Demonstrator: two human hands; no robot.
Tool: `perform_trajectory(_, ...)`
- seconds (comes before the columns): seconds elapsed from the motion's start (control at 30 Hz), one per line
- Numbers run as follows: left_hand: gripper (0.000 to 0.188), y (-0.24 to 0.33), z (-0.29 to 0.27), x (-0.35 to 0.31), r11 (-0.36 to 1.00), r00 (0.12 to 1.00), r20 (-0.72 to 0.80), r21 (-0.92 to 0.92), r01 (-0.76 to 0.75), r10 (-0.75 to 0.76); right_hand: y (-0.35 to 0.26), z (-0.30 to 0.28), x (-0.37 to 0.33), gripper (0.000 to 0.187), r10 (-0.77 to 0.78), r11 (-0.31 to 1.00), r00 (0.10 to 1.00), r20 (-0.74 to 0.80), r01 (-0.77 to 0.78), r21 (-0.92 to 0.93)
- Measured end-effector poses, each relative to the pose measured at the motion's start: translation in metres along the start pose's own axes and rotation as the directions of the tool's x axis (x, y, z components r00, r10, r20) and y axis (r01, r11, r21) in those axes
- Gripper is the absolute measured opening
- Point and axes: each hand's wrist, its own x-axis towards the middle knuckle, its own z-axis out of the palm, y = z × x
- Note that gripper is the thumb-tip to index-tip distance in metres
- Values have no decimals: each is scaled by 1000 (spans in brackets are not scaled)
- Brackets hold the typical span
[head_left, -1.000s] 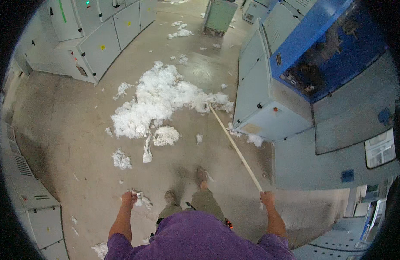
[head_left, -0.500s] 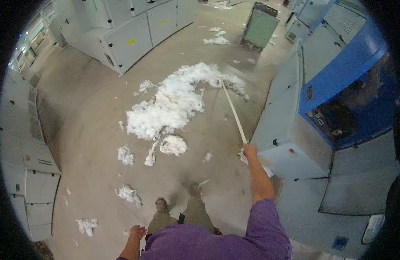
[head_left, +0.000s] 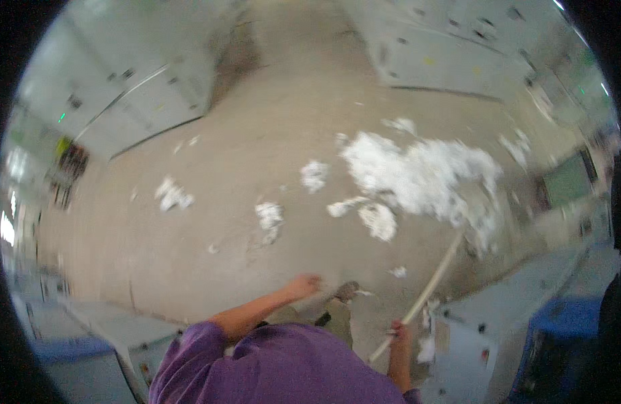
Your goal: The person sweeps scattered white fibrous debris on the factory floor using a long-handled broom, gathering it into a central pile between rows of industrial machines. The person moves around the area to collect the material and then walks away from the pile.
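Right hand (head_left: 400, 331) holds a pole (head_left: 429, 282) slanting forward-right to white fluff (head_left: 418, 174). Left hand (head_left: 304, 286), farther off, is blurred: grip unclear.

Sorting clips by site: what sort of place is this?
Probably a factory floor, perhaps for fibre or textiles: large grey machine cabinets stand around a brownish floor, where loose white fluff lies in a heap and scattered tufts.

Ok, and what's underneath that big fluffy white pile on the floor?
Brownish floor shows around the white pile, and the pole reaches its near right edge. Whatever lies directly beneath is covered by the fluff, so I can't tell.
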Motion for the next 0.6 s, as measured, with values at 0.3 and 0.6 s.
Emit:
perform_trajectory(0.3,46,29,-51,-128,746,587,-477,281,-603,654,38,274,-89,17,-89,969,800,594,207,-134)
perform_trajectory(0.6,19,-194,-221,-288,986,772,-636,126,110,-5,257,424,-244,35,758,651,527,383,-580,-490)
